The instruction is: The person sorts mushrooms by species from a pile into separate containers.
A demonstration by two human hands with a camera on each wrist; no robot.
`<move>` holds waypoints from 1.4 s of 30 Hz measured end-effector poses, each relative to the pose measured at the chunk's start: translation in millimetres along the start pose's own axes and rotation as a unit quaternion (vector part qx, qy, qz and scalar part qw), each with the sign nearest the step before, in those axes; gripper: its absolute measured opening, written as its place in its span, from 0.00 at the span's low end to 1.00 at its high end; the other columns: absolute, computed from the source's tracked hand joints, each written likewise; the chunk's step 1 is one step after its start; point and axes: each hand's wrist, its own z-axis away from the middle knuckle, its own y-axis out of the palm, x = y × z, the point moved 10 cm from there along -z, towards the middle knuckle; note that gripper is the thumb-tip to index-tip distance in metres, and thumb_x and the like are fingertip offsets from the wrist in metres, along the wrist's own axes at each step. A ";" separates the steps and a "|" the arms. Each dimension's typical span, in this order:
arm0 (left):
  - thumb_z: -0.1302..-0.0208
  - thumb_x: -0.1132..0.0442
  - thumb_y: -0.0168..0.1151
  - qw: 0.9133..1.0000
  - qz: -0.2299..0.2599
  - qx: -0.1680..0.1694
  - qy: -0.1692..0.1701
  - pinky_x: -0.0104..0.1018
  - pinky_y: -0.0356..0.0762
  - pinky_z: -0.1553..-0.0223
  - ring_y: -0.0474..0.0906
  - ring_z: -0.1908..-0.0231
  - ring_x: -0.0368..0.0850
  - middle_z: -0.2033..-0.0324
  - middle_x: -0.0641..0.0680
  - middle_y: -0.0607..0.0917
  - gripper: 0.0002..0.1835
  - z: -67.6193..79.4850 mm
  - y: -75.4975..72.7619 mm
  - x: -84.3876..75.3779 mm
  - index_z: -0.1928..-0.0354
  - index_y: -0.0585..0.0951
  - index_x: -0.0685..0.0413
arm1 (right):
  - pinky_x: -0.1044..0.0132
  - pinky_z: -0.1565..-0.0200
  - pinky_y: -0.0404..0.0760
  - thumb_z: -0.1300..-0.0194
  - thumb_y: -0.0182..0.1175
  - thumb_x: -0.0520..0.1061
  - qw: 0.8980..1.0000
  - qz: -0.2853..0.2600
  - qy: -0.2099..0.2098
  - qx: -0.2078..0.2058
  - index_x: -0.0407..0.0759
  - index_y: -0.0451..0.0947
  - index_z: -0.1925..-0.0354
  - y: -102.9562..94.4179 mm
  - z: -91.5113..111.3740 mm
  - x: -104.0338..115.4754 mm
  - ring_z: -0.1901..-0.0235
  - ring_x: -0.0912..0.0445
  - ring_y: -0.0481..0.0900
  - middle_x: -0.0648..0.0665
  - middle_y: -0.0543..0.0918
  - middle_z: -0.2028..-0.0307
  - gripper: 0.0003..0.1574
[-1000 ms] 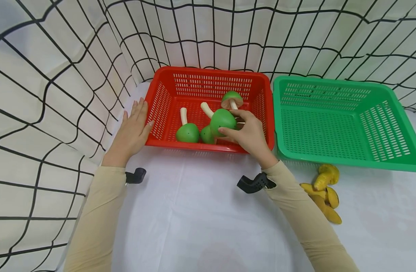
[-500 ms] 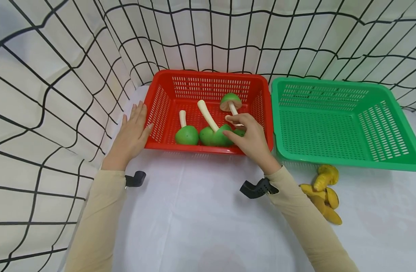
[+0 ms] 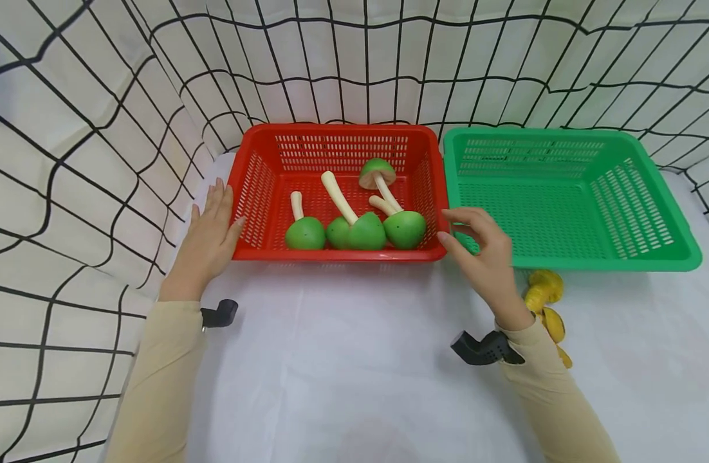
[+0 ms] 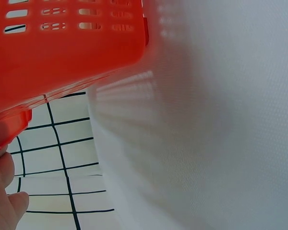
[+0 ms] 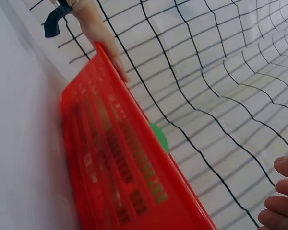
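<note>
A red plastic basket (image 3: 343,255) holds several mushrooms with green caps and pale stems, among them one mushroom (image 3: 405,230) at the front right and one (image 3: 305,233) at the front left. Flat along the basket's left side lies my left hand (image 3: 206,238), fingers straight and touching the rim; only a few of its fingers show at the edge of the left wrist view. My right hand (image 3: 485,256) hovers just outside the basket's right front corner with loosely bent fingers and nothing in them. In the right wrist view the fingers (image 5: 284,203) are at the right edge.
A green plastic basket (image 3: 592,264) stands right beside the red one. Yellow curved pieces (image 3: 544,289) lie on the white cloth (image 3: 343,360) in front of it, partly behind my right forearm. Black wire mesh (image 3: 366,54) rises at the back and left.
My right hand has set the green-capped mushroom down at the red basket's front right, let go, and moved right, out over the basket's edge. The left hand stays at the basket's side.
</note>
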 end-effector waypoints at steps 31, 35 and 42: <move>0.25 0.55 0.34 1.000 0.023 -0.002 0.004 0.59 0.28 0.33 0.31 0.28 0.55 0.27 0.61 0.39 0.33 0.1 4.2 0.8 0.28 0.39 0.64 | 0.41 0.33 0.37 0.26 0.36 0.59 0.882 0.403 0.196 0.143 0.30 0.40 0.28 -244.7 21.5 -149.1 0.29 0.42 0.31 0.31 0.37 0.28 0.43; 0.25 0.55 0.34 0.999 0.031 -0.002 0.008 0.59 0.28 0.33 0.30 0.28 0.54 0.27 0.60 0.38 0.33 -2.8 4.9 0.3 0.28 0.39 0.63 | 0.40 0.34 0.37 0.26 0.34 0.60 0.871 0.412 0.193 0.186 0.30 0.38 0.28 -244.3 13.3 -157.2 0.29 0.42 0.30 0.32 0.35 0.28 0.44; 0.26 0.58 0.36 0.999 -0.013 -0.036 0.010 0.56 0.31 0.32 0.35 0.28 0.54 0.28 0.61 0.44 0.31 -1.1 -3.1 -4.2 0.28 0.46 0.66 | 0.41 0.33 0.39 0.26 0.32 0.60 0.867 0.420 0.206 0.169 0.30 0.38 0.28 -248.6 9.5 -162.8 0.29 0.41 0.33 0.32 0.37 0.28 0.44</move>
